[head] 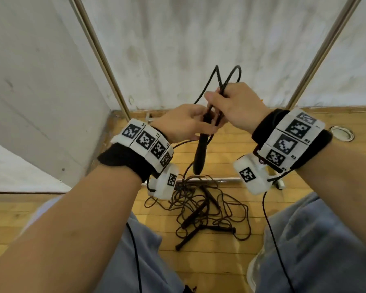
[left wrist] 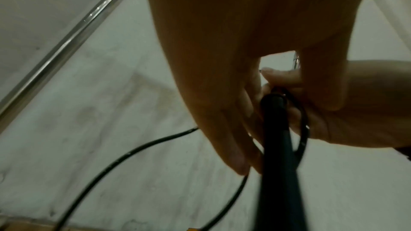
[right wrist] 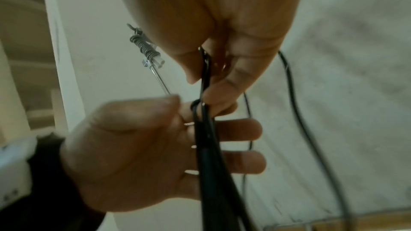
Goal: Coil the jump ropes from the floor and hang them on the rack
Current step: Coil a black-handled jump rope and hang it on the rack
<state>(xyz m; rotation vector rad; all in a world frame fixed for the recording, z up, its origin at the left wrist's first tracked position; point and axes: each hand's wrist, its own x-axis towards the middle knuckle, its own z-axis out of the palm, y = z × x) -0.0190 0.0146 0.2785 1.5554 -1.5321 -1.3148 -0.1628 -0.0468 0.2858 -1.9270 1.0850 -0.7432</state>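
two hands: right hand [head: 237, 106] pinching black rope loops [head: 226, 81], left hand [head: 184, 123] gripping rope handle [head: 201, 153]

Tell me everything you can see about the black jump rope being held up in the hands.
The jump rope is black: a thin cord and a thicker, matte handle hanging downward. The right hand pinches several cord loops that poke up above it; the left hand holds the handle's top. One strand trails down toward the tangled ropes on the wooden floor.
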